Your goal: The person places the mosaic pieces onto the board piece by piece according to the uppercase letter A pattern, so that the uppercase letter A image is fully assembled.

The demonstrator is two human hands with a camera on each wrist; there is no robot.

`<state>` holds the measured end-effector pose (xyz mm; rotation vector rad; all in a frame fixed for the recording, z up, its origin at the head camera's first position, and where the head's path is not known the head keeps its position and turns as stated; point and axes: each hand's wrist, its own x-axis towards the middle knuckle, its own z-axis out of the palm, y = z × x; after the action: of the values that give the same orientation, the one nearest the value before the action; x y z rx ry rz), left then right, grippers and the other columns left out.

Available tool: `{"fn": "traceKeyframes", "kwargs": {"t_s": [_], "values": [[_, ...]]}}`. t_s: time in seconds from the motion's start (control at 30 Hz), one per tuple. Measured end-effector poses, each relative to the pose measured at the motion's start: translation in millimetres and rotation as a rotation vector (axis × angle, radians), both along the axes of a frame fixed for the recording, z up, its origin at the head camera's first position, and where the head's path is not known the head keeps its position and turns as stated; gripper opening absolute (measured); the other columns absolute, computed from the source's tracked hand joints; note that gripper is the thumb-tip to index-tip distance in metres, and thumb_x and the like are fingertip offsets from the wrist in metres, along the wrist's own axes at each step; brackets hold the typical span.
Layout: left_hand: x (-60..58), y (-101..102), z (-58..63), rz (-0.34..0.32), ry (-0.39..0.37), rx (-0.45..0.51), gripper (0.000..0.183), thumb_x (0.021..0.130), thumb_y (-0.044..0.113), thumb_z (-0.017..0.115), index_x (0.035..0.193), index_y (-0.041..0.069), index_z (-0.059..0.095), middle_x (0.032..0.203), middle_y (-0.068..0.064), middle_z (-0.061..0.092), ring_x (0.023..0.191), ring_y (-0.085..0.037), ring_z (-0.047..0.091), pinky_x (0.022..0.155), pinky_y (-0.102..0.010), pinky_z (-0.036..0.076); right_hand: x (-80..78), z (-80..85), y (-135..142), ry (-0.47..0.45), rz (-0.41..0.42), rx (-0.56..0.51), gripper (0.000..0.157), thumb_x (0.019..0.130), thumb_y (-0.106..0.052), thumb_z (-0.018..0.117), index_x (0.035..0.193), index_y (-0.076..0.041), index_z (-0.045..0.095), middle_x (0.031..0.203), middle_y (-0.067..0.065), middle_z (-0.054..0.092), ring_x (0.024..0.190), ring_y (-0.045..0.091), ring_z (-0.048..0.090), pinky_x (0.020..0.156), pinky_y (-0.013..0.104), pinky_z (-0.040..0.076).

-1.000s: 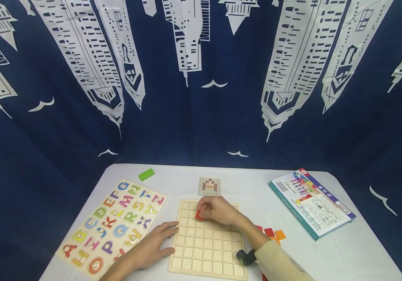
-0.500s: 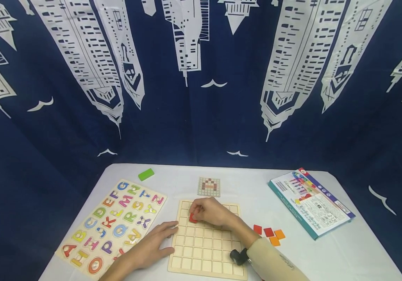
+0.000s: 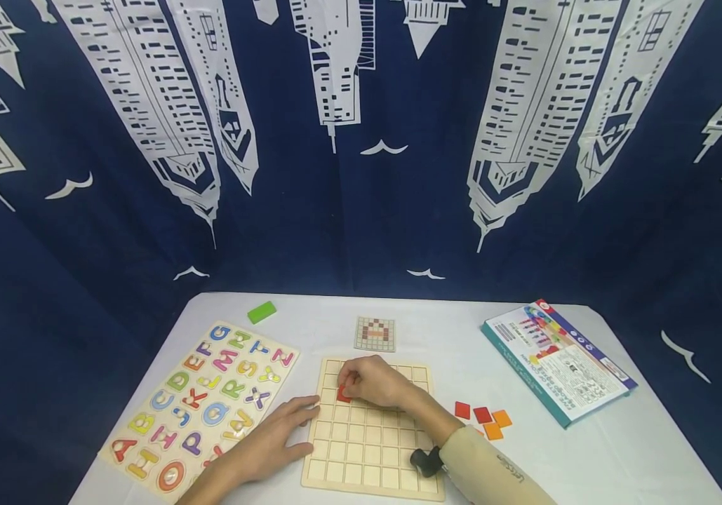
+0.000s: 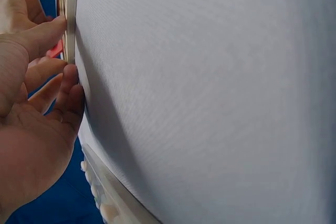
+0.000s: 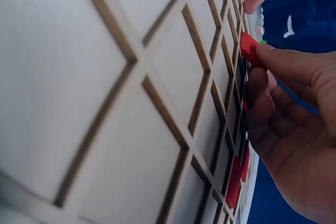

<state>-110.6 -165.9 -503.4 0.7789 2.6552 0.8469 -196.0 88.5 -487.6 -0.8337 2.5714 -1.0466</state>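
the right hand (image 3: 373, 382) pinches a red tile (image 5: 249, 48) between thumb and fingertips, so the tile sits at the very tips, at the far left part of a wooden grid board (image 3: 354, 456); more red tiles (image 5: 233, 183) lie in cells by that hand. the left hand (image 3: 278, 438) touches the board's left edge, fingers relaxed. around them spreads a white table (image 3: 588, 456): alphabet puzzle (image 3: 214, 435) to the left, orange tiles (image 3: 493, 431) to the right, pattern card (image 3: 375, 334) just beyond the board, green block (image 3: 262, 313) and box (image 3: 559, 365) farther off. behind hangs a navy curtain (image 3: 348, 231) printed with upside-down white towers.
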Motion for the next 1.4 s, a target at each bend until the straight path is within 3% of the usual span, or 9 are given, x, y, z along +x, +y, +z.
{"fn": "traceKeyframes", "kwargs": {"t_s": [0.63, 1.4], "values": [[0.8, 0.7, 0.7, -0.010, 0.001, 0.007, 0.061, 0.095, 0.039, 0.067, 0.147, 0.011, 0.050, 0.161, 0.002, 0.034, 0.123, -0.012, 0.053, 0.109, -0.047, 0.046, 2.0, -3.4, -1.2, 0.056, 0.027, 0.065, 0.006, 0.091, -0.016, 0.075, 0.096, -0.016, 0.077, 0.080, -0.013, 0.059, 0.074, 0.002, 0.054, 0.068, 0.016, 0.051], [1.4, 0.2, 0.4, -0.005, 0.008, -0.006, 0.062, 0.096, 0.041, 0.066, 0.147, 0.011, 0.050, 0.161, 0.003, 0.034, 0.124, -0.012, 0.053, 0.108, -0.047, 0.046, 1.7, -2.9, -2.8, 0.052, 0.016, 0.071, 0.006, 0.091, -0.013, 0.074, 0.094, -0.018, 0.076, 0.078, -0.013, 0.059, 0.072, 0.003, 0.054, 0.065, 0.017, 0.051]]}}
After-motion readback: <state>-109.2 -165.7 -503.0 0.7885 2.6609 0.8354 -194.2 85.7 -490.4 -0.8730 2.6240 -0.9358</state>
